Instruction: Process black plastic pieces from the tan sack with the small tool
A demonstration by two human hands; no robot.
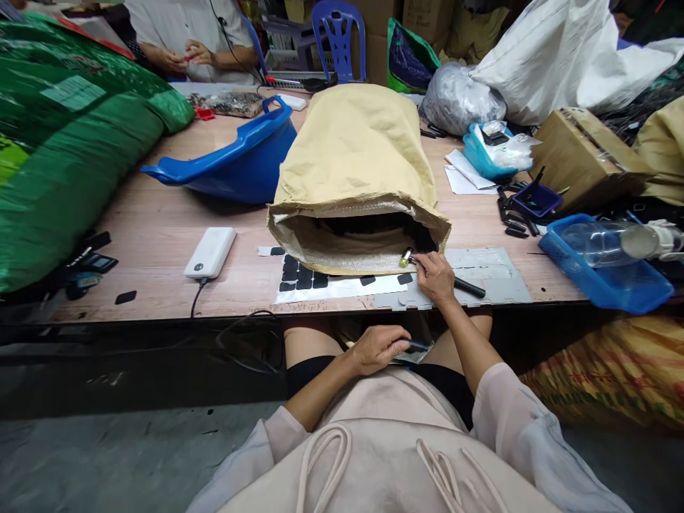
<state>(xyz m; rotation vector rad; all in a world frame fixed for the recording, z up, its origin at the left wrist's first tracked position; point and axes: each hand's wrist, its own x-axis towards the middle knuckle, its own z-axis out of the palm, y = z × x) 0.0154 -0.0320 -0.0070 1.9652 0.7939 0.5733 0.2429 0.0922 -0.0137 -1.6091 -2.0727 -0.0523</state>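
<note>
My right hand [435, 278] is closed around a small hammer [470, 287]. Its black handle sticks out to the right and its shiny, yellowish head lies to the left, at the mouth of a big tan paper sack [363, 149]. The sack lies on the table with its opening towards me; its inside is mostly dark. Over my lap, my left hand [378, 349] is curled around a dark, elongated piece [417, 345] whose kind I cannot make out. Under the sack's front edge is a white sheet with black rounded-square stickers [303, 274], beside a grey board [489, 274].
A blue basin [235, 160] leans left of the sack, near a white power bank [211, 253] with a cable. Green sacks [80, 142] fill the far left. On the right are a blue tray [603, 263] and a cardboard box [593, 149]. Across the table sits another person [187, 35].
</note>
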